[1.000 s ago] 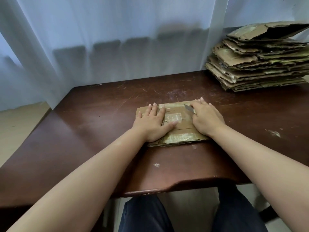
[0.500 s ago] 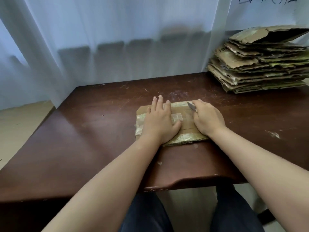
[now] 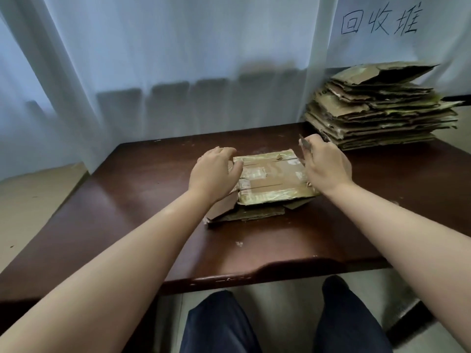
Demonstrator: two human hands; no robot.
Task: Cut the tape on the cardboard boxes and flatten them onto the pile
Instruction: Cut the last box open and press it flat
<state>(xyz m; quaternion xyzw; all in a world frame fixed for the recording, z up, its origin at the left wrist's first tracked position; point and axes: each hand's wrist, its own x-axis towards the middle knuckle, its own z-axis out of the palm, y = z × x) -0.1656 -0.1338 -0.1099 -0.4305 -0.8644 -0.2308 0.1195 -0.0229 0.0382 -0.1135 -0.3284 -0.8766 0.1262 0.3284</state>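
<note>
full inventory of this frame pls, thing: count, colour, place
cardboard box: 1, brown with yellowish tape, table centre, flattened, lifted at both ends, lower flaps showing beneath
pile of flattened boxes: 1 stack, brown, far right of the table
blade: 1, grey metal, in the right hand, tip pointing up and away
table: 1, dark reddish-brown wood, scuffed, small white scraps on it
curtain: 1, sheer white, behind the table
paper sign: 1, white with handwritten black characters, above the pile
floor: beige, left of the table
legs: 2, dark blue trousers, below the table edge
left hand: 1, grips the box's left end
right hand: 1, holds the blade, at the box's right end
</note>
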